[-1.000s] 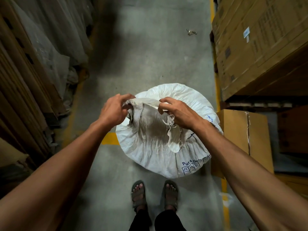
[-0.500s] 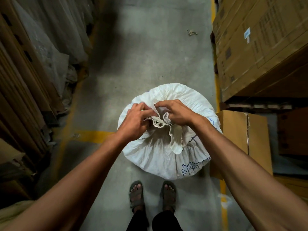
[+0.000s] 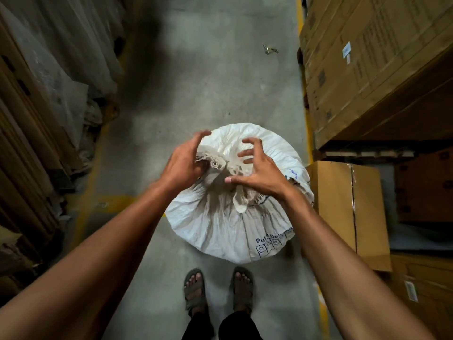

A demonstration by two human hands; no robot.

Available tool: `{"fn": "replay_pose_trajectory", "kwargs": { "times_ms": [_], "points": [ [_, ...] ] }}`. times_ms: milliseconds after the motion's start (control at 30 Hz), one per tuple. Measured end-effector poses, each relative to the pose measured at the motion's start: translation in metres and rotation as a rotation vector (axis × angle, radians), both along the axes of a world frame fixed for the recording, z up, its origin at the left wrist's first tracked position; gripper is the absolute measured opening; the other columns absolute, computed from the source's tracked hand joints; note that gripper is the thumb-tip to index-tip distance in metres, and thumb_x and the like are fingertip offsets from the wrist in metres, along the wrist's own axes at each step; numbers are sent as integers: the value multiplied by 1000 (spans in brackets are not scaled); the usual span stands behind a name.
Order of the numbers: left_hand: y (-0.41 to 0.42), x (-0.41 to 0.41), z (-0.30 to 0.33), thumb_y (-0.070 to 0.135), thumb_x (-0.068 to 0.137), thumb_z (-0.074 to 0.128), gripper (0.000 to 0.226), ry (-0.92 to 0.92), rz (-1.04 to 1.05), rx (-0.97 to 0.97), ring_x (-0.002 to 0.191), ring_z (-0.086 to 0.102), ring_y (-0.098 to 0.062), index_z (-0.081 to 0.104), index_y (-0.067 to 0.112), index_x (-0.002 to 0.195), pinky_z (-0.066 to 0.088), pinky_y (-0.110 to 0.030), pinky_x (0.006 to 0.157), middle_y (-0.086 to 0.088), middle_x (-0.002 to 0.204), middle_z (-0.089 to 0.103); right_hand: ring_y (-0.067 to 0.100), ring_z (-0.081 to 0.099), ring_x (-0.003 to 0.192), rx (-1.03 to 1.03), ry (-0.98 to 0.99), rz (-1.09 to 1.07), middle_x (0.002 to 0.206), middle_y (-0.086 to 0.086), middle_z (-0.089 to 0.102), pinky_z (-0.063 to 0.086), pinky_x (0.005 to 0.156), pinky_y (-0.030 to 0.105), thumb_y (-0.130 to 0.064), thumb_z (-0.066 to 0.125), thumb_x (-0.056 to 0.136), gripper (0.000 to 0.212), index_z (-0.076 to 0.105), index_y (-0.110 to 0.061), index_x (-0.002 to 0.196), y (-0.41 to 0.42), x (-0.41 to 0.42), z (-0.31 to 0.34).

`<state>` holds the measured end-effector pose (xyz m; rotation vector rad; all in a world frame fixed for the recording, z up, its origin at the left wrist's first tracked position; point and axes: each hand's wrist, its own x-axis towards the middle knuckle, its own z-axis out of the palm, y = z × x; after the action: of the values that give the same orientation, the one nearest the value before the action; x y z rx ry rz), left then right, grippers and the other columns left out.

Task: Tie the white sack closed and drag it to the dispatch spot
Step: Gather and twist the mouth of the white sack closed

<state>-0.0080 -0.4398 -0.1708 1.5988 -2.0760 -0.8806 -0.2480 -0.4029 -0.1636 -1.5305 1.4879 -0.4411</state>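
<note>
White sack (image 3: pixel 220 227), woven, creased and rounded, stands on the concrete floor (image 3: pixel 208 82) just beside a cardboard box (image 3: pixel 348 212). Its mouth is bunched at the top centre. Left hand (image 3: pixel 182 165) grips the bunched fabric. Right hand (image 3: pixel 257 171) hovers over it, fingers spread and loosely bent, holding nothing.
</note>
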Motion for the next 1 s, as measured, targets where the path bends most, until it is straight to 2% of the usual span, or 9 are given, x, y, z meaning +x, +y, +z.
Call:
{"fn": "replay_pose_trajectory", "kwargs": {
  "times_ms": [133, 267, 467, 567, 633, 700, 800, 900, 1000],
  "points": [
    [-4, 6, -7, 6, 89, 78, 56, -139, -65, 9, 116, 62, -38, 65, 13, 143, 39, -29, 91, -16, 127, 65, 16, 63, 114, -41, 238, 80, 133, -4, 61, 55, 99, 45, -49, 87, 82, 69, 47, -36, 137, 39, 3, -23],
    [-8, 11, -12, 7, 89, 78, 38, -218, -99, 34, 105, 62, -40, 72, 8, 126, 38, -30, 82, -15, 114, 61, 5, 70, 87, 56, -23, -231, 102, -5, 73, 56, 79, 26, -35, 80, 94, 18, 68, -28, 106, 55, -14, -27],
    [-2, 25, -22, 0, 81, 78, 29, -238, 16, 4, 96, 63, -41, 71, 8, 109, 36, -32, 75, -10, 99, 63, 28, 61, 102, -197, 308, -704, 113, 8, 64, 36, 69, 23, -3, 69, 98, 18, 58, -10, 111, 71, -62, -27],
    [5, 16, -21, -2, 80, 75, 30, -203, 15, -2, 94, 67, -40, 70, 9, 107, 41, -34, 73, -15, 102, 74, 27, 57, 90, -193, 641, -538, 125, 12, 52, 44, 66, 33, 13, 63, 88, 53, 53, -13, 133, 75, -57, -27],
    [7, 12, -19, -2, 80, 75, 29, -171, 18, 12, 93, 67, -37, 69, 11, 105, 45, -35, 74, -11, 101, 75, 30, 59, 113, -137, 752, -301, 144, 10, 45, 56, 80, 41, 9, 65, 85, 72, 47, -23, 147, 75, -50, -28],
    [8, 13, -16, 0, 80, 75, 28, -164, -8, 26, 94, 67, -36, 68, 13, 104, 49, -38, 75, -9, 101, 74, 31, 49, 137, -50, 709, -106, 163, 5, 34, 46, 107, 50, -6, 70, 88, 84, 32, -31, 159, 71, -40, -28],
    [9, 15, -13, 2, 82, 76, 30, -172, -66, 51, 97, 66, -35, 68, 14, 108, 51, -40, 78, -8, 104, 74, 30, 50, 139, -14, 657, 114, 161, 3, 42, 37, 112, 55, -39, 77, 91, 96, 17, -34, 165, 55, -24, -28],
    [9, 15, -11, 2, 83, 76, 35, -182, -89, 45, 101, 66, -34, 70, 16, 114, 51, -40, 82, -8, 108, 74, 34, 66, 113, -104, 684, 192, 124, 4, 69, 48, 90, 45, -45, 65, 101, 50, 49, -29, 145, 43, -6, -33],
    [10, 17, -13, 2, 83, 73, 36, -218, -93, 29, 99, 66, -37, 72, 16, 116, 53, -42, 82, -11, 106, 72, 32, 70, 86, -104, 534, -72, 98, 7, 68, 59, 72, 44, -23, 55, 106, 14, 63, -13, 110, 41, -11, -33]
  ]
}}
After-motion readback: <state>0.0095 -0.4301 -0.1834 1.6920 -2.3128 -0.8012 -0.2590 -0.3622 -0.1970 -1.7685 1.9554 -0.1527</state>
